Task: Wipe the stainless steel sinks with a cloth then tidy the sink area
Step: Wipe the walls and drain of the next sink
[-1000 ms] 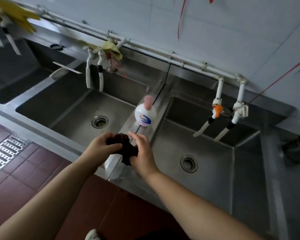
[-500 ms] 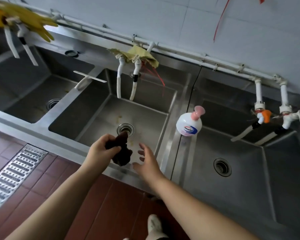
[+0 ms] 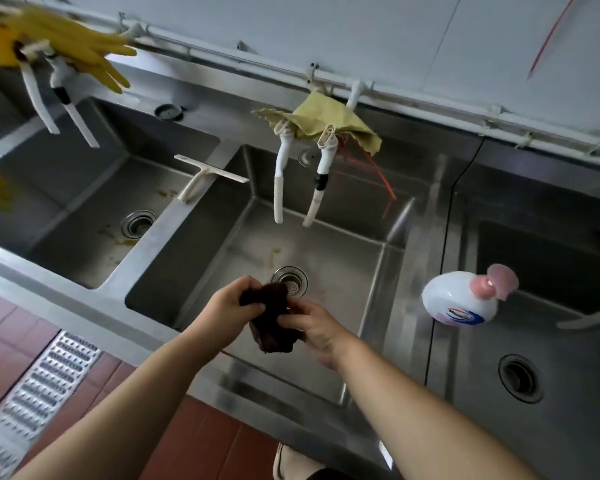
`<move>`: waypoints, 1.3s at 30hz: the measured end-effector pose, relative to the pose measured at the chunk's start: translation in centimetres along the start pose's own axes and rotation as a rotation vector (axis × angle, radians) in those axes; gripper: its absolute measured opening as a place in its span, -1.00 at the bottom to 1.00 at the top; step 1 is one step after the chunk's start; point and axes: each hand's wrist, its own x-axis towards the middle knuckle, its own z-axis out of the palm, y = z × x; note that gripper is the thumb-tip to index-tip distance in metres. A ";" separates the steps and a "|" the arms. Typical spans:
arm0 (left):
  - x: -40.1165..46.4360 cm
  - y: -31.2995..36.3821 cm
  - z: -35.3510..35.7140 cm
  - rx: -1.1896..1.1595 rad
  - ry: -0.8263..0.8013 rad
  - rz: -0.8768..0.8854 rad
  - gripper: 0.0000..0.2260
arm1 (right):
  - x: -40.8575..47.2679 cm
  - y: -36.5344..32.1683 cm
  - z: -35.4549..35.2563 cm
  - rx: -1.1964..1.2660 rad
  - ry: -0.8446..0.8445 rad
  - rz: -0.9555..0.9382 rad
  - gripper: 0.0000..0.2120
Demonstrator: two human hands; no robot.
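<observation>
We hold a dark brown, crumpled cloth (image 3: 274, 317) in both hands above the middle stainless steel sink basin (image 3: 343, 258), close to its front wall. Our left hand (image 3: 231, 308) grips the upper part of the cloth, fingers curled round it with the thumb on top; our right hand (image 3: 312, 325) pinches the cloth's right side between thumb and fingers, and the lower part hangs loose between the two. The round metal drain strainer (image 3: 291, 277) of this basin shows just behind the cloth, and a yellowish stain (image 3: 274, 252) lies on the basin floor a little further back.

Two white bent tap spouts (image 3: 298, 174) hang over the back of the middle basin, with an olive-yellow rag (image 3: 321, 117) draped over the tap heads. On the divider to the left lies a cream plastic squeegee (image 3: 205, 176). The left basin (image 3: 84, 216) carries brownish smears near its drain (they look dried, though we cannot be sure). Yellow rubber gloves (image 3: 80, 46) hang over the taps at the far left.

On the ledge between the middle basin and the right basin (image 3: 551, 358) stands a white round soap bottle with a pink pump (image 3: 465, 299). Red floor tiles (image 3: 14, 323) and a metal floor grate (image 3: 39, 393) lie in front of the sinks.
</observation>
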 end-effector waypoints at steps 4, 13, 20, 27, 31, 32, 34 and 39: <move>4.1 -1.0 -1.7 0.037 -0.118 -0.053 -0.85 | 3.8 -0.8 -0.1 0.053 -0.002 0.099 -0.75; 11.0 -5.3 -3.5 0.134 -0.249 -0.138 -0.84 | 10.7 0.6 0.1 0.056 0.196 0.153 -0.60; 16.2 -11.2 -4.1 0.421 -0.361 -0.210 -0.93 | 12.5 3.8 0.5 -0.281 0.436 0.260 -0.81; 19.9 -14.9 -2.3 0.457 -0.562 -0.126 -0.75 | 13.6 7.6 1.0 -0.445 0.738 0.404 -0.79; 22.1 -15.7 -3.0 0.405 -0.511 -0.107 -0.59 | 13.9 8.5 -0.2 -0.571 0.942 0.461 -0.56; 22.6 -16.0 -3.4 0.402 -0.507 -0.101 -0.59 | 13.9 8.6 -0.4 -0.633 0.936 0.485 -0.47; 23.5 -16.7 -4.1 0.412 -0.500 -0.089 -0.61 | 14.1 9.0 -0.5 -0.704 0.878 0.496 -0.41; 25.6 -18.0 -4.3 0.564 -0.513 -0.095 -0.57 | 16.4 11.5 0.1 -0.800 0.612 0.525 -0.28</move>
